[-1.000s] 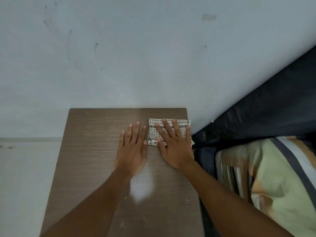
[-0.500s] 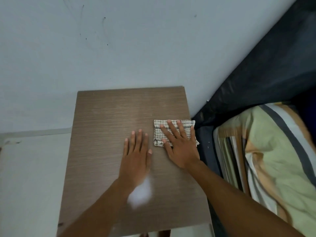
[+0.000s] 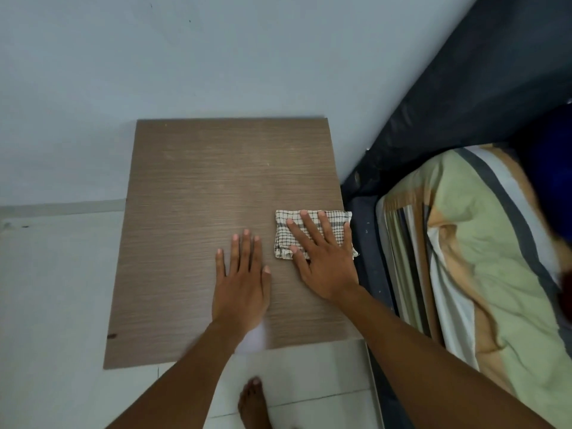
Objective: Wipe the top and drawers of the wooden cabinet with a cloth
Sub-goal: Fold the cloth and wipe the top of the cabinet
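i am looking down on the top of the wooden cabinet (image 3: 198, 212), which is standing against a pale wall (image 3: 216, 57). my right hand (image 3: 325, 261) is lying flat with its fingers spread, pressing down on the folded checked cloth (image 3: 335, 222). the cloth is sitting on the cabinet top at its right edge, a little nearer to me than the middle, and one frayed corner is hanging just past that edge. my fingers are covering much of the cloth, not curling around it. my left hand (image 3: 241, 283) is resting flat and open on the bare wood just beside the cloth, to its left, palm down, fingers together and pointing toward the wall; it is not touching the cloth. a pale glare (image 3: 255, 339) is showing on the wood near my left wrist. the drawers are hidden from this angle. to the right of the cabinet a dark mattress edge (image 3: 464, 103) is running along, with a striped green and orange pillow (image 3: 483, 258) lying on it. my bare foot (image 3: 252, 400) is standing on the white tiled floor (image 3: 309, 382) below the cabinet's front edge.
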